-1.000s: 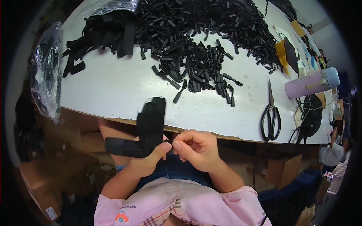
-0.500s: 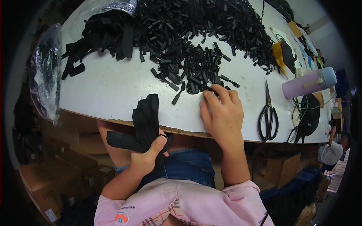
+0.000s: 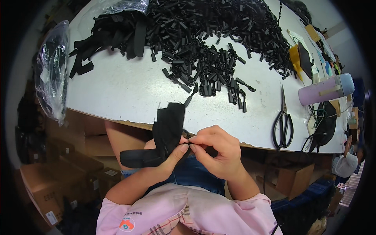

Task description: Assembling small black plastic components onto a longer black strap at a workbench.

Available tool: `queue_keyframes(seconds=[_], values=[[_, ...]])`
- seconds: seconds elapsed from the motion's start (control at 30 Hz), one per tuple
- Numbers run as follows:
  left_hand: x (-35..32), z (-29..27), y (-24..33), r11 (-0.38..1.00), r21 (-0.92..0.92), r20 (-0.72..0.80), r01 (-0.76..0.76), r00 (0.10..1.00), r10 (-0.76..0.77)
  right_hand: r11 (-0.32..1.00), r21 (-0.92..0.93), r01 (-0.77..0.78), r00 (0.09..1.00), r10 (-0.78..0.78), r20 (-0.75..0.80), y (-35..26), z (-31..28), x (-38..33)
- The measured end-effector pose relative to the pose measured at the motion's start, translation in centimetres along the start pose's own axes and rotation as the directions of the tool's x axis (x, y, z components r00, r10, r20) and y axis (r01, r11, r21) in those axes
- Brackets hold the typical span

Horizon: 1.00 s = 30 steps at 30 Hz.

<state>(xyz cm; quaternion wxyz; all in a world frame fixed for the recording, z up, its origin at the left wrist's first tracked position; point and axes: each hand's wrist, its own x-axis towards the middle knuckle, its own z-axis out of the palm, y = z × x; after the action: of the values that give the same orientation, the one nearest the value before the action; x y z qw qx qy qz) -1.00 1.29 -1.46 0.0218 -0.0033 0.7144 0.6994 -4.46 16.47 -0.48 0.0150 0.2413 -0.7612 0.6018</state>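
Black strips [image 3: 168, 131] clamped in L fingers [image 3: 179, 152], R fingers [image 3: 204, 138] pinched, hold unclear, orange logo [image 3: 127, 224]

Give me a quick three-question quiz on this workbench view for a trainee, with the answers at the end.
1. Which hand grips the bundle of black strips?
2. True or false: the handles of the scissors lie nearer the person than the blades.
3. On the bottle, what colour is the lid? A: yellow. B: pale blue. C: black.

Key: 1. The left hand. 2. True. 3. B.
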Motion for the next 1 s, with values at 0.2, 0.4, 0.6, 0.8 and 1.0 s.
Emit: queue_keyframes(seconds=[0.2, 0.4, 0.6, 0.8, 1.0], values=[[0.1, -0.4, 0.1, 0.964, 0.208, 0.038, -0.169, 0.986, 0.164, 0.963, -0.155, 0.221, 0.975, -0.214, 0.064, 0.2, 0.0, 0.0], [-0.3, -0.1, 0.1, 0.991, -0.133, -0.046, 0.012, 0.999, -0.018, 0.995, -0.065, 0.071, 0.994, -0.076, -0.079, 0.1, 1.5, -0.8], [-0.4, -0.3, -0.5, 0.987, -0.118, -0.043, -0.105, 0.994, 0.101, 0.935, 0.328, -0.135, 0.982, 0.171, -0.084, 0.9, 2.8, -1.6], [-0.3, -1.1, -0.1, 0.935, -0.352, 0.078, 0.035, 0.997, -0.008, 0.472, 0.758, -0.450, 0.883, 0.363, 0.298, 1.6, 1.5, -1.2], [-0.1, -1.1, 0.0, 0.971, -0.238, 0.096, -0.015, 0.995, 0.039, 0.628, 0.673, -0.390, 0.911, 0.369, 0.184, 1.3, 2.4, -1.5]])
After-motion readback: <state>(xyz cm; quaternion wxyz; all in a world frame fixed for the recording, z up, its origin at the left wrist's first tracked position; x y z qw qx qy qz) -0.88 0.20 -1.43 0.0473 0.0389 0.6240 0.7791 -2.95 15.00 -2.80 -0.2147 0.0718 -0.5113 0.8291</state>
